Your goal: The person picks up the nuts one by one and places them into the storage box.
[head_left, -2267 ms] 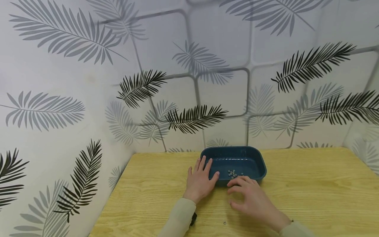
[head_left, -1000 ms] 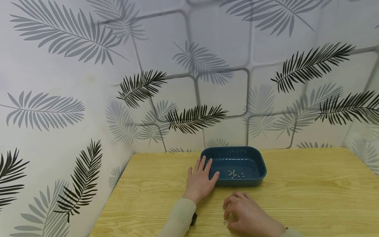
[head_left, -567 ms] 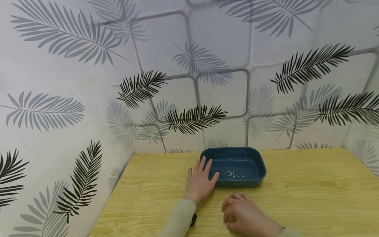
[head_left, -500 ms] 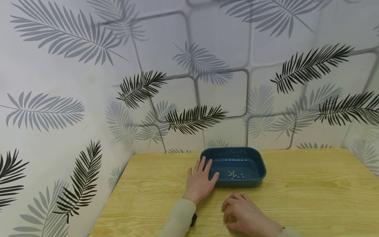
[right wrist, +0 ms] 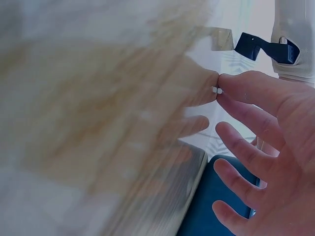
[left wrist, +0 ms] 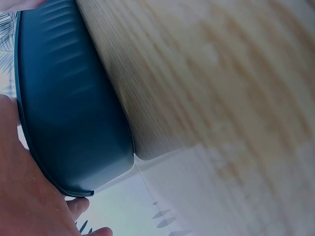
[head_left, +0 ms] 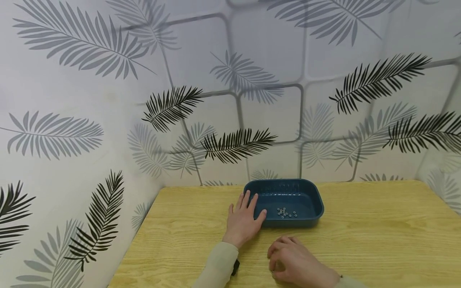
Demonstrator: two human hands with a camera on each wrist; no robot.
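Note:
A dark blue rectangular tray stands on the wooden table, with several small metal nuts inside near its front. Spread and fairly straight, the fingers of my left hand rest on the tray's left end; the left wrist view shows the hand against the tray's rim. In front of the tray, my right hand is low at the tabletop. Its thumb and index finger pinch one small nut, seen in the right wrist view and hidden in the head view. The other fingers are spread apart.
The wooden table extends to both sides of the tray. Behind it rises a wall with a leaf pattern. A black wrist mount sits on the left sleeve.
My right hand has come down from the tray's front edge to the table and shifted slightly left, its fingers now covering the loose nut. The left hand has stayed on the tray.

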